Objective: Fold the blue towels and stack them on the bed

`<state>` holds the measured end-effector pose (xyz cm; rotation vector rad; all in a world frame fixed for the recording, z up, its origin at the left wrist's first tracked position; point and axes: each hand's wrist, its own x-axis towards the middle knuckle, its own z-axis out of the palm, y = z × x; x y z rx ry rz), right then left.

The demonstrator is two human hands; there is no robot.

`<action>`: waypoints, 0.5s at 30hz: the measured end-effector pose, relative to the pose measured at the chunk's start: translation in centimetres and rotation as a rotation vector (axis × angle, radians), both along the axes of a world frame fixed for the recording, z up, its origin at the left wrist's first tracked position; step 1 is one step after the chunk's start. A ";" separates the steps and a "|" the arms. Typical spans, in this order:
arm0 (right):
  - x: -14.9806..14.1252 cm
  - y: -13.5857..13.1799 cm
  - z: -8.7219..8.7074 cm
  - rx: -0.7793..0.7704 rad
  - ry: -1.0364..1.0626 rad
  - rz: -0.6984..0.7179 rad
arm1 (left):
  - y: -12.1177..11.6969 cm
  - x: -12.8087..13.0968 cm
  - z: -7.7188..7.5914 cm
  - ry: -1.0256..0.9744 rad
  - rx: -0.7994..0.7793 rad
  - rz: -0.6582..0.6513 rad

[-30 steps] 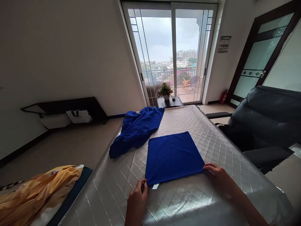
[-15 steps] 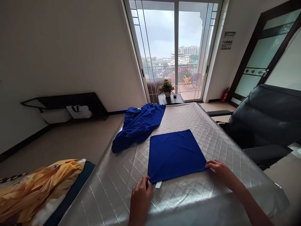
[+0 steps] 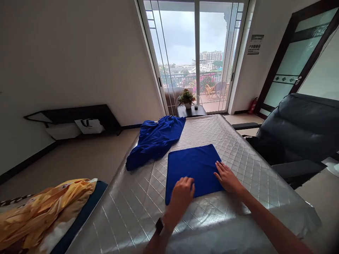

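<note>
A flat, squared blue cloth (image 3: 194,164), apparently folded, lies on the silver quilted bed cover (image 3: 127,208). My left hand (image 3: 182,193) rests over its near-left part with the fingers curled in; the fingertips are hidden, and the cloth around them stays flat. At the cloth's right edge, my right hand (image 3: 228,177) lies palm down with its fingers stretched out onto the fabric. Farther back on the left, a crumpled blue cloth (image 3: 159,139) hangs partly over the bed's edge, apart from both hands.
Yellow patterned bedding (image 3: 66,201) lies at the lower left. A black armchair (image 3: 299,130) stands along the right side. Beyond the bed's far end, a small table (image 3: 192,112) holds a potted plant (image 3: 187,97) before the glass sliding door (image 3: 174,46).
Both hands have let go of the near corners. My left hand has moved up and right over the cloth; my right hand has moved up and left onto its right edge.
</note>
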<state>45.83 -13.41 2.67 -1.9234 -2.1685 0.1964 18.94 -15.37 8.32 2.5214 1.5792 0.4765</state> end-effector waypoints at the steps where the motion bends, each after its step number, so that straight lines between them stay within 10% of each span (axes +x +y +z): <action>1: -0.2 0.2 -0.8 -0.018 -0.022 -0.011 | 0.8 2.0 -0.2 -0.022 0.023 -0.075; 8: 0.0 0.2 -3.3 0.017 -0.091 -0.011 | 4.5 11.1 -5.2 -0.006 0.126 -0.180; 15: -0.1 0.3 -2.9 -0.007 -0.083 -0.031 | 4.6 3.6 -6.4 0.129 0.057 0.041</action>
